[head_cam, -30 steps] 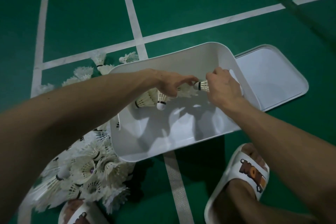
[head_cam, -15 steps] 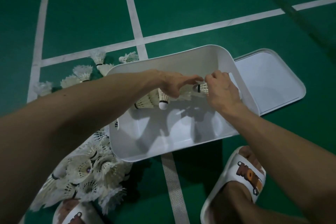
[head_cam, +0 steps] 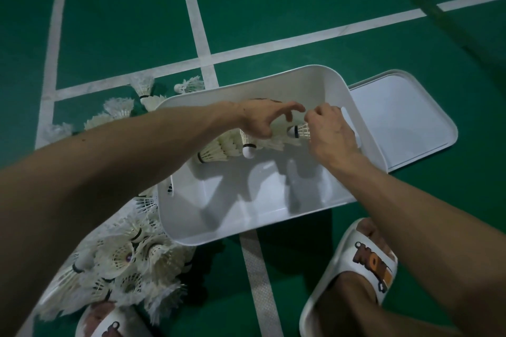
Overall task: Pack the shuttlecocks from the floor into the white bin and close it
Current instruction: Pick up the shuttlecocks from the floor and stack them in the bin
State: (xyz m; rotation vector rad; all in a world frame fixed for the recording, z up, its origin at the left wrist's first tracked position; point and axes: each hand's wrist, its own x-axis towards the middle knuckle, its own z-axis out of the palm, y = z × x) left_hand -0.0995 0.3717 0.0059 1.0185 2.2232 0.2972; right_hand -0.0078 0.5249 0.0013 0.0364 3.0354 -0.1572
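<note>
Bin: white bin (head_cam: 273,216) stood on the floor, with no shuttlecocks seen on its bottom.
Left hand (head_cam: 260,120): fingers held a bunch (head_cam: 219,149) above the bin.
Right hand (head_cam: 330,137): fingers pinched a single shuttlecock (head_cam: 299,131).
Remaining: pile (head_cam: 120,262) beside the bin; lid (head_cam: 397,117) was off.

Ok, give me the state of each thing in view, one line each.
white bin: upright on the floor, open, lid off.
lid: flat on the floor beside the bin, on its right.
left hand: over the bin, gripping the shuttlecock bunch.
shuttlecock bunch: held above the bin bottom.
right hand: pinching the single shuttlecock.
single shuttlecock: held, cork toward the left hand.
floor pile: loose shuttlecocks left of the bin, unpacked.
</note>
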